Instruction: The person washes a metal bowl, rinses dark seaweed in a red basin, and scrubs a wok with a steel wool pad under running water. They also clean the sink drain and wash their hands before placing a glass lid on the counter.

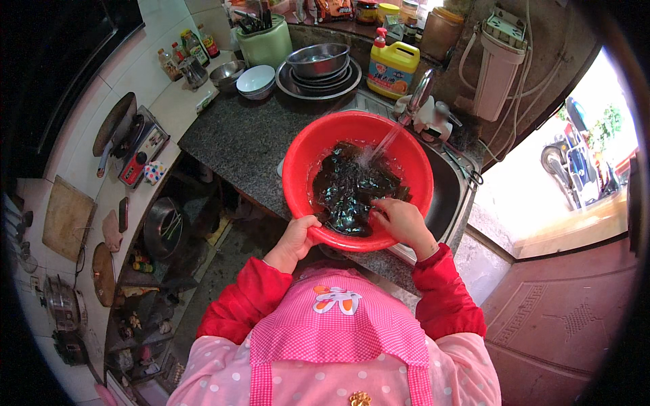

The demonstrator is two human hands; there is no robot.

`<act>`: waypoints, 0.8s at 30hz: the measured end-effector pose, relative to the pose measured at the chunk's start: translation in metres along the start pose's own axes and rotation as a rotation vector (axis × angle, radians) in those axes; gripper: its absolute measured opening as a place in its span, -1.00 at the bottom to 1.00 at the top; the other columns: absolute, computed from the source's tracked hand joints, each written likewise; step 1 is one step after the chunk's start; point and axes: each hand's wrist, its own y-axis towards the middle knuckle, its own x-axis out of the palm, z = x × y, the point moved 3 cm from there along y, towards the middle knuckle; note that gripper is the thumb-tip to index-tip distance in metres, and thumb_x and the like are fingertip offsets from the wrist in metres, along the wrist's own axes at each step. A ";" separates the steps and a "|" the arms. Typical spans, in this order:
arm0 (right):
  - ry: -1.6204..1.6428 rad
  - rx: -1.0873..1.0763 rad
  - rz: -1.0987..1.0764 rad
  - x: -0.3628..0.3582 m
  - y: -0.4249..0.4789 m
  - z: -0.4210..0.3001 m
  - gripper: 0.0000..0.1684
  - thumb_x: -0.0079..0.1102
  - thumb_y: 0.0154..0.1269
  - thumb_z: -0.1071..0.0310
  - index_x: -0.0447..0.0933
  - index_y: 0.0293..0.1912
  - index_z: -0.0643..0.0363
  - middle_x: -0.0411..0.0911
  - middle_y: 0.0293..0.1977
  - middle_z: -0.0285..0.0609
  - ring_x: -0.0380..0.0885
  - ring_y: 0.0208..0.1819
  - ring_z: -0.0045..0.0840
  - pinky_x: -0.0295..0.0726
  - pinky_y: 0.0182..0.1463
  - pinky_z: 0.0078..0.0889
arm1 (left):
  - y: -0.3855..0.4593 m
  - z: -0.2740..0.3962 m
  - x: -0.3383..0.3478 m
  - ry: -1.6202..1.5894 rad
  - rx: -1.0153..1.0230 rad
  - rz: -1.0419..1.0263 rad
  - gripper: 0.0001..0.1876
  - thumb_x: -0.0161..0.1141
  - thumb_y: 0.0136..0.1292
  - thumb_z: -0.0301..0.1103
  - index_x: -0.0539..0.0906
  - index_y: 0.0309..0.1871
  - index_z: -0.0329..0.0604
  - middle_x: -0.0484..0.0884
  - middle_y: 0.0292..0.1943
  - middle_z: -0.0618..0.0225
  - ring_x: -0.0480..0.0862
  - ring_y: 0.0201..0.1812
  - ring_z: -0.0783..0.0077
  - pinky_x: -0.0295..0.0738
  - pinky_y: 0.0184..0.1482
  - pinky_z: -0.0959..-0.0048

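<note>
A red plastic basin (296, 167) rests partly over the sink and the granite counter. Dark, glossy leafy strips that look like kelp (350, 190) lie in water inside it. Water runs from the chrome faucet (421, 91) onto them. My left hand (297, 238) grips the basin's near left rim, thumb on top. Over the basin's near right side, my right hand (403, 221) touches the edge of the kelp with bent fingers; whether it pinches a piece cannot be told.
Stacked steel bowls (319, 63), white bowls (255, 80) and a yellow detergent jug (392, 68) stand behind the basin. The steel sink (447, 203) opens at its right, with scissors (469, 172) on the rim. A portable gas stove (143, 147) is on the left counter.
</note>
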 end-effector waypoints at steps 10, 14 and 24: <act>-0.011 -0.069 0.105 -0.002 -0.005 -0.011 -0.69 0.06 0.22 0.23 0.54 -0.10 0.18 0.57 -0.21 -0.04 0.55 -0.17 -0.20 0.53 -0.12 -0.25 | 0.000 -0.016 -0.016 -0.133 -0.070 -0.047 -0.64 0.06 -0.01 -0.55 0.42 -0.06 -0.30 0.56 -0.18 0.15 0.60 -0.14 0.17 0.52 0.00 0.20; 0.027 -0.102 0.201 -0.006 -0.003 -0.008 -0.74 0.08 0.20 0.29 0.55 -0.14 0.20 0.58 -0.24 -0.05 0.56 -0.20 -0.20 0.54 -0.14 -0.27 | -0.014 -0.015 -0.005 -0.161 -0.071 0.012 -0.67 0.08 0.07 -0.51 0.42 -0.04 -0.30 0.57 -0.14 0.13 0.60 -0.12 0.16 0.51 0.03 0.16; 0.216 0.048 0.635 -0.008 -0.006 0.007 -0.83 0.12 0.18 0.38 0.56 -0.21 0.15 0.58 -0.32 -0.09 0.57 -0.24 -0.23 0.52 -0.16 -0.29 | -0.026 -0.019 0.002 -0.163 -0.027 -0.016 -0.70 0.08 0.11 -0.50 0.42 -0.05 -0.29 0.59 -0.19 0.14 0.62 -0.15 0.18 0.52 0.03 0.16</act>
